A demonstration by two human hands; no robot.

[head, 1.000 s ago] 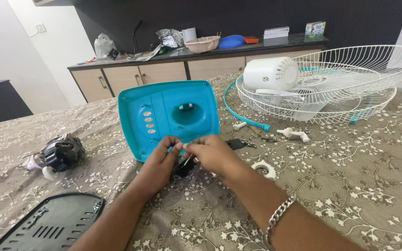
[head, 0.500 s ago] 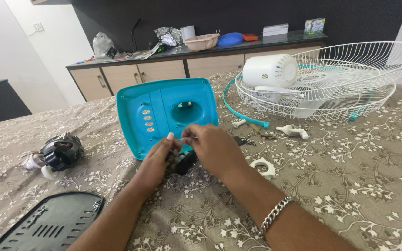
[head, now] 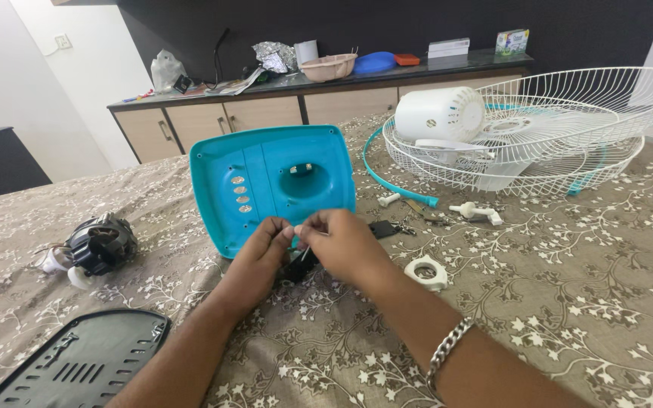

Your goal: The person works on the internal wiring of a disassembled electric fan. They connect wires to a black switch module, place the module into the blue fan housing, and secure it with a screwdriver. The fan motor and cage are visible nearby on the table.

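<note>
**Both hands pinch a small black part in front of the turquoise fan base**

The left hand (head: 260, 255) and right hand (head: 341, 243) meet fingertip to fingertip just in front of the turquoise fan base cover (head: 273, 185). Thumbs and forefingers are pressed together, pinching thin wires at the top of a small black component (head: 297, 266), which hangs between the hands down to the floral cloth (head: 583, 272).

Compared with half a second ago, the hands have risen slightly and drawn closer together; the black part sits lower beneath the fingers.

The component is dark, blocky and mostly hidden by the fingers. Nearby lie a white plastic ring (head: 426, 272), a fan motor (head: 100, 243) to the left, a black grille plate (head: 77, 363) at the near left edge, and white wire fan guards (head: 568, 128) holding a white motor housing (head: 440, 115).
</note>
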